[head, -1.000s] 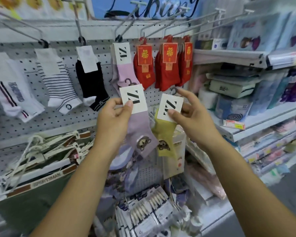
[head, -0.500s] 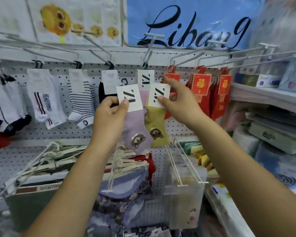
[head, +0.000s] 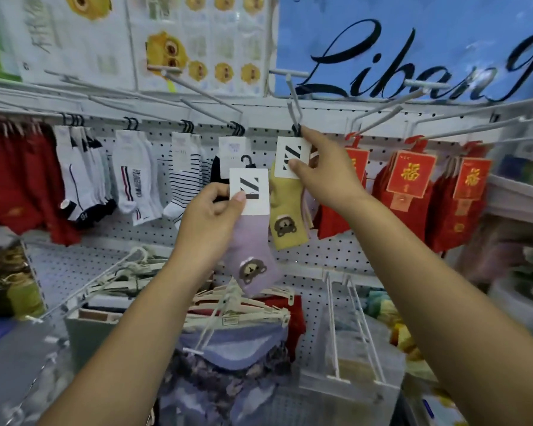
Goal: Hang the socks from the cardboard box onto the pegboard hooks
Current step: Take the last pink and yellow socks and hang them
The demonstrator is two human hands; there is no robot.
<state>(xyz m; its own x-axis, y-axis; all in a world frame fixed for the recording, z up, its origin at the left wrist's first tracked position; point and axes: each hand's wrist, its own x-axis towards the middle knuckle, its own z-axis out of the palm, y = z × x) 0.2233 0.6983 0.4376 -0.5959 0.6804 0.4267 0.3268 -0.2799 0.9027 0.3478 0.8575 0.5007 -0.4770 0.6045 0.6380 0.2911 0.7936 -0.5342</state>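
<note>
While left hand (head: 210, 217) pinches the purple sock (head: 253, 250), right hand (head: 324, 175) pinches the yellow sock (head: 287, 207) at the hook (head: 293, 101)

Holds the right grip (head: 323, 176) high and far, pinching the yellow sock (head: 286, 210) by thumb and forefinger; keeps the left grip (head: 210, 222) lower, nearer, pinching the purple sock (head: 250, 241).

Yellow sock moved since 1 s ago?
Yes. The yellow sock went up: its card was below the hanging red socks, now it is level with their cards, at the hook.
</note>
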